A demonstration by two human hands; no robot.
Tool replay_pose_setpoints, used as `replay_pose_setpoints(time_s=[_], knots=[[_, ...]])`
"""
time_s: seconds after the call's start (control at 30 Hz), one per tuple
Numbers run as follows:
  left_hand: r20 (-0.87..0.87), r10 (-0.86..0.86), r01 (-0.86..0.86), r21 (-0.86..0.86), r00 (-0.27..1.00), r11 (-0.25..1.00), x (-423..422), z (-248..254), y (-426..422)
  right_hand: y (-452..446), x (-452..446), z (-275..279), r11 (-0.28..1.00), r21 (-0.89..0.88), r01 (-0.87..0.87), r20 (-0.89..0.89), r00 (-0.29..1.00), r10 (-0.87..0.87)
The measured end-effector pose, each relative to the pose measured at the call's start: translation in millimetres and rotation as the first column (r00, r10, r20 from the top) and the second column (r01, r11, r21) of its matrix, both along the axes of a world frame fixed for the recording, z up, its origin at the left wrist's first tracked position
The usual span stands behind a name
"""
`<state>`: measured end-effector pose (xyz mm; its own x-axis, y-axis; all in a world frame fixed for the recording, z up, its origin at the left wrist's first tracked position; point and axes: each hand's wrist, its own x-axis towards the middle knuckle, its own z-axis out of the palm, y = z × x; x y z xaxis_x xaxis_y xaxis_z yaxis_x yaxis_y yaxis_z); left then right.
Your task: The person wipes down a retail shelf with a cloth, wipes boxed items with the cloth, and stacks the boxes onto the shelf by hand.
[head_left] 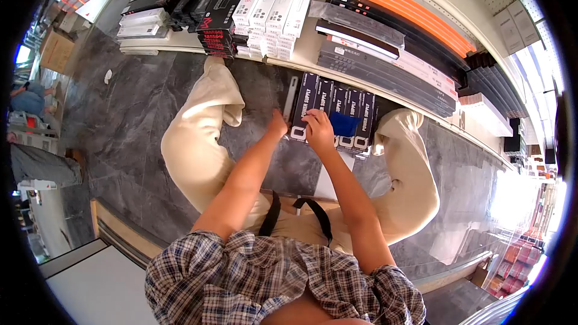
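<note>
Between my knees, a row of several dark boxes (326, 101) lettered "POWER SUPPLY" stands packed together on the floor. My right hand (320, 126) rests over the left part of the row, its bent fingers somewhat apart on the box faces. Just right of that hand, a blue cloth-like piece (345, 124) lies across the boxes; whether the hand touches it is unclear. At the row's left end, my left hand (279, 124) is beside the lower end of a narrow grey strip-like item (291, 99). Its fingers are mostly hidden, so its hold cannot be made out.
A low shelf (307, 57) runs just beyond the boxes, holding white boxes (274, 6), black-and-red boxes (223, 9) and long grey boxes (385, 75). A pale flat piece (331, 177) lies on the dark floor. Another person's leg (48, 165) shows at far left.
</note>
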<state>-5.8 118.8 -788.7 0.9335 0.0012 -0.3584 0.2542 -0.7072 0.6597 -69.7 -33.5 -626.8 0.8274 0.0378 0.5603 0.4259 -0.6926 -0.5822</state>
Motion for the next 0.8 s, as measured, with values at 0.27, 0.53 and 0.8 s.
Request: replay_pose_setpoints(time_s=[0.27,0.53,0.8], knots=[[0.02,0.042,-0.036,-0.236,0.999,0.971,47,61,13,-11,-3,1,0.999,0.006,0.032,-0.069,0.997,-0.032],[-0.446,-0.169,-0.132,-0.569,0.879,0.812,65,218,16,14,5,47,0.99,-0.138,-0.036,-0.208,0.978,0.006],[-0.092,-0.46,0.248,-0.741,0.883,0.624,30,321,12,9,-5,117,0.994,-0.111,-0.018,0.142,0.989,0.034]])
